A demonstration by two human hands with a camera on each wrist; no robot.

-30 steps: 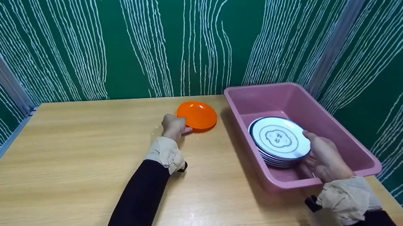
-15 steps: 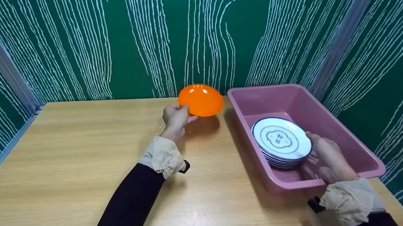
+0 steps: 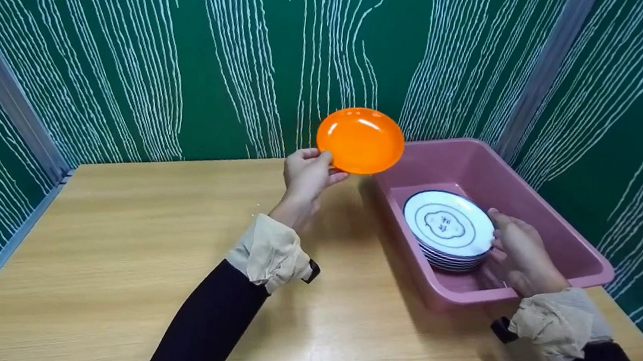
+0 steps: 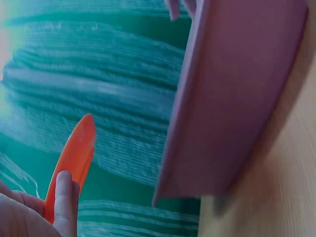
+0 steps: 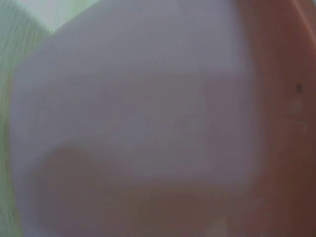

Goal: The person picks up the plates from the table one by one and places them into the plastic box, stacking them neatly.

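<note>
An orange plate (image 3: 360, 141) is pinched at its near-left edge by my left hand (image 3: 305, 180), thumb on top and fingers below. It is raised above the table, left of the pink basin (image 3: 566, 242). In the left wrist view the plate (image 4: 74, 153) shows nearly edge-on, with the basin's outer wall (image 4: 227, 98) beside it. Inside the basin sits a stack of white, blue-rimmed plates (image 3: 449, 223). My right hand (image 3: 523, 255) reaches over the basin's near rim, thumb and fingers loosely at the stack's right edge. The right wrist view is mostly filled by blurred pink basin wall (image 5: 138, 108).
The basin stands at the right of a wooden table (image 3: 127, 268). Green walls (image 3: 226, 63) with white wavy lines enclose the back and sides, with metal posts (image 3: 538, 78) at the corners.
My left hand has lifted the orange plate off the table and carried it up and right toward the basin. My right hand has hardly moved; the top white plate sits more squarely on the stack.
</note>
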